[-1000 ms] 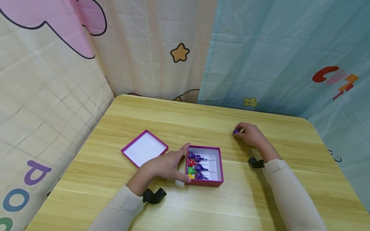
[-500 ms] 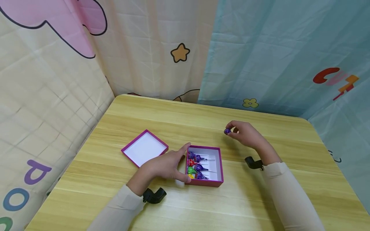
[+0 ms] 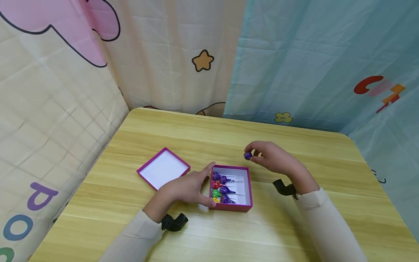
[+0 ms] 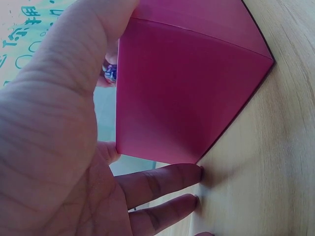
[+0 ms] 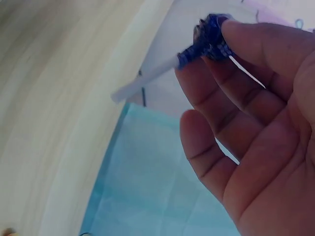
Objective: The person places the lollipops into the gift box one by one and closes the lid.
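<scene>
A purple-wrapped lollipop [image 3: 247, 155] is pinched between thumb and fingers of my right hand [image 3: 271, 158], above the table beyond the box's far right corner. The right wrist view shows its white stick [image 5: 147, 78] pointing away from the palm. My left hand [image 3: 187, 187] holds the open magenta box [image 3: 233, 207] at its left side, thumb on the near corner and index finger on the far corner. Two columns of wrapped lollipops [image 3: 226, 190] lie in the box's left part, purple, red, green and yellow. In the left wrist view the box's outer wall [image 4: 182, 93] fills the middle.
A box lid [image 3: 163, 169] with white inside lies upturned left of the box, close to my left hand. Black wrist cameras [image 3: 175, 222] sit at both wrists. The wooden table [image 3: 203, 131] ends at printed curtains [image 3: 183, 72] behind and at the sides.
My right hand has moved left and slightly nearer, carrying the lollipop toward the box. The left hand, box and lid stay where they were.
</scene>
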The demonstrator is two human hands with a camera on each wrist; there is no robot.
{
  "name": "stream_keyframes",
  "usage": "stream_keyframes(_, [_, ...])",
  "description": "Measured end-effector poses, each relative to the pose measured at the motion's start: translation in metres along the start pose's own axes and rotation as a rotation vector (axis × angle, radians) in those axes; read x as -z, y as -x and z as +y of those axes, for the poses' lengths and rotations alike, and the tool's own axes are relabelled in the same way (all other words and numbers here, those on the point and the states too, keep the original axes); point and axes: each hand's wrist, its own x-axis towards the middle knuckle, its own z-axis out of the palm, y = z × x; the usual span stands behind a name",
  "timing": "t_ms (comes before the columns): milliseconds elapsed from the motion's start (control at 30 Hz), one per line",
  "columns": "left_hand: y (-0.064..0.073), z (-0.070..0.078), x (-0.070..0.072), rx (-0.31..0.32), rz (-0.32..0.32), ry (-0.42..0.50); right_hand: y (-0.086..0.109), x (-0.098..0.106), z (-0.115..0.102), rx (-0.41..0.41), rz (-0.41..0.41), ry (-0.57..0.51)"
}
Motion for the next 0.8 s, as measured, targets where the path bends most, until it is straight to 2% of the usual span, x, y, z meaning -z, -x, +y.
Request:
stream_keyframes(333, [0.000,0.000,0.000,0.004,0.002,-0.005,0.004,-0.001,-0.025,0.067,-0.106,0.058])
stream_keyframes(800, [0.001,-0.002,0.000,-0.001,0.007,-0.020,0.006,-0.014,-0.045,0.164,-0.195,0.020])
